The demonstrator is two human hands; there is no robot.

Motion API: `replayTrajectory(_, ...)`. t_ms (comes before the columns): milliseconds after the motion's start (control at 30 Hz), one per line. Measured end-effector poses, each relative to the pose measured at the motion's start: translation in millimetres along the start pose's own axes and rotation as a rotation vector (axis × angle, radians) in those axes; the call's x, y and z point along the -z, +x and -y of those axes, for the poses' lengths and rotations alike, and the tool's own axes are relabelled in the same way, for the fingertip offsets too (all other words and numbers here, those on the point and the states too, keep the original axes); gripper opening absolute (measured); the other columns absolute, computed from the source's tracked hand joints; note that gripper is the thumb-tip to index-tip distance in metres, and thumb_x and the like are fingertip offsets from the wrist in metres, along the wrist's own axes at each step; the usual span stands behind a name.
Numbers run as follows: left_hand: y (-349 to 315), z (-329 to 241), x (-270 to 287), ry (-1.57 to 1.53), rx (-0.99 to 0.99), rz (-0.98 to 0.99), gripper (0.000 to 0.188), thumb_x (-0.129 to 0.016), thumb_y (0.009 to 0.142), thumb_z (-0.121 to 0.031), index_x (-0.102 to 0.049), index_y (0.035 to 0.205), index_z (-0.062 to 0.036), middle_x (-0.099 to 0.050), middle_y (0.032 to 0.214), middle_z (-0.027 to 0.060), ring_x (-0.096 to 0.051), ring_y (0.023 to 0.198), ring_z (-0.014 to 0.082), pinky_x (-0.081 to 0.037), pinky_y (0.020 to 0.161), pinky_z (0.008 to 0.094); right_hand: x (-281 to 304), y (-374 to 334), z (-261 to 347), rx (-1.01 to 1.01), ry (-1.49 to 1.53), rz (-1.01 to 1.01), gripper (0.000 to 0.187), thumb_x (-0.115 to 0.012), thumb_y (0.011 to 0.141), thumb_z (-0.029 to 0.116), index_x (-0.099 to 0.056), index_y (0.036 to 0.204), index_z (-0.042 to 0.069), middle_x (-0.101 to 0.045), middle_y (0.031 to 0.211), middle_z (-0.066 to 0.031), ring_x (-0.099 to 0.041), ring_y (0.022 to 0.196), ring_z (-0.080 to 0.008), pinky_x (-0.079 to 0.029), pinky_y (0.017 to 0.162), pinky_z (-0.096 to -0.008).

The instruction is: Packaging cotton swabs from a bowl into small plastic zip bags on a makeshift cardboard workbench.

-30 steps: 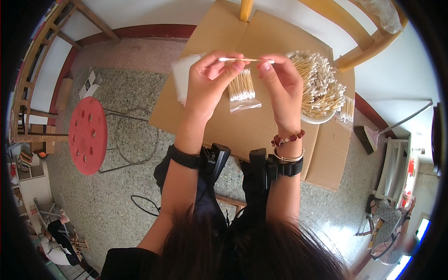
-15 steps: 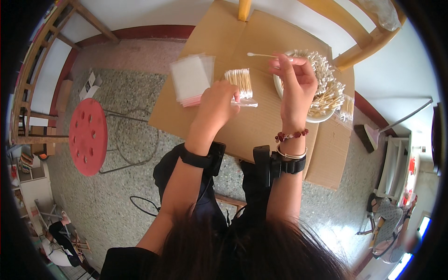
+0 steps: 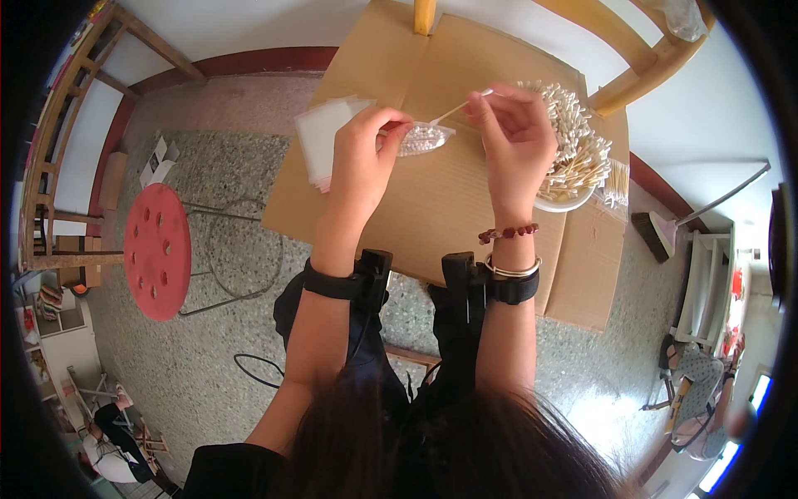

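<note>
My left hand [image 3: 371, 148] pinches the edge of a clear plastic bag [image 3: 426, 141] packed with cotton swabs, its swab tips turned up toward me. Between the thumb and fingers of my right hand [image 3: 517, 141] is a single cotton swab [image 3: 454, 111], slanting down so that its lower tip meets the bag's opening. To the right, partly behind my right hand, a white bowl [image 3: 573, 203] is heaped with loose cotton swabs [image 3: 573, 137]. A stack of flat clear bags [image 3: 320, 145] lies on the cardboard left of my left hand, which partly covers it.
The cardboard sheet [image 3: 399, 212] forms the work surface. A filled swab bag [image 3: 617, 185] lies right of the bowl. A wooden chair [image 3: 619, 83] stands at the far right, a red stool [image 3: 158, 249] at left, a broom [image 3: 652, 237] at right. Other people sit in both lower corners.
My left hand has lifted the swab bag off the cardboard and tipped its opening toward me. My right hand has moved slightly left, bringing the single swab to the bag.
</note>
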State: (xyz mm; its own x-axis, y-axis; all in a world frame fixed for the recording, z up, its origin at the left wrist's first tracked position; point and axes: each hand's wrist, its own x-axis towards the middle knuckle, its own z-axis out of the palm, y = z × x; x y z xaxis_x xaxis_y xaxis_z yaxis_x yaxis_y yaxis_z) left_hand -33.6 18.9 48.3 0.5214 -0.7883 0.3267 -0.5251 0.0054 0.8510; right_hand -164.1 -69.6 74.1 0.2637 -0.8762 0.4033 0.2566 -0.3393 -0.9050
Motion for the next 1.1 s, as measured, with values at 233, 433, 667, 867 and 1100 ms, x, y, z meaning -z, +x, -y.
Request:
replayTrajectory(233,1,-4,4,-0.021,0.013,-0.069,0.018,-0.063,0.083,-0.001,-0.064,0.101,0.0005,-0.069,0.092,0.0091,-0.065,0.082,0.0128,-0.05,0.07,0.024,-13,-6,-7,0.101,-0.238,0.129,0.013,-0.069,0.08,0.003,-0.062,0.09,-0.002,-0.069,0.084,-0.0097,-0.068,0.077,-0.0146,-0.055,0.069,-0.0247)
replayTrajectory(433,2,0,8,-0.138,0.041,-0.047,0.024,-0.061,0.084,0.002,-0.061,0.107,0.0027,-0.069,0.093,0.0105,-0.064,0.086,0.0116,-0.048,0.077,0.0233,-18,-9,-11,0.086,-0.271,0.189,0.011,-0.067,0.081,0.004,-0.063,0.09,-0.002,-0.07,0.083,-0.0105,-0.069,0.077,-0.0177,-0.054,0.069,-0.0261)
replayTrajectory(667,4,3,10,-0.266,0.105,-0.022,0.029,-0.059,0.085,0.004,-0.057,0.113,0.0043,-0.067,0.097,0.0124,-0.063,0.089,0.0128,-0.049,0.081,0.0232,-19,-9,-13,0.101,-0.285,0.203,0.01,-0.066,0.082,0.004,-0.063,0.089,-0.002,-0.07,0.085,-0.011,-0.069,0.077,-0.0184,-0.054,0.069,-0.0262)
replayTrajectory(867,4,5,10,-0.264,0.102,-0.067,0.029,-0.059,0.084,0.006,-0.057,0.113,0.004,-0.065,0.098,0.0129,-0.062,0.091,0.0132,-0.049,0.082,0.0236,-21,-11,-13,0.142,-0.376,0.252,0.009,-0.066,0.081,0.005,-0.063,0.087,0.0,-0.069,0.083,-0.0117,-0.069,0.076,-0.0216,-0.053,0.067,-0.0282)
replayTrajectory(1100,5,3,9,-0.273,0.114,-0.07,0.03,-0.059,0.084,0.006,-0.057,0.113,0.0036,-0.065,0.097,0.0119,-0.062,0.091,0.0131,-0.049,0.081,0.0235,-22,-11,-17,0.265,-0.481,0.248,0.008,-0.066,0.079,0.006,-0.064,0.086,0.003,-0.065,0.079,-0.0127,-0.064,0.071,-0.0283,-0.05,0.061,-0.0344)
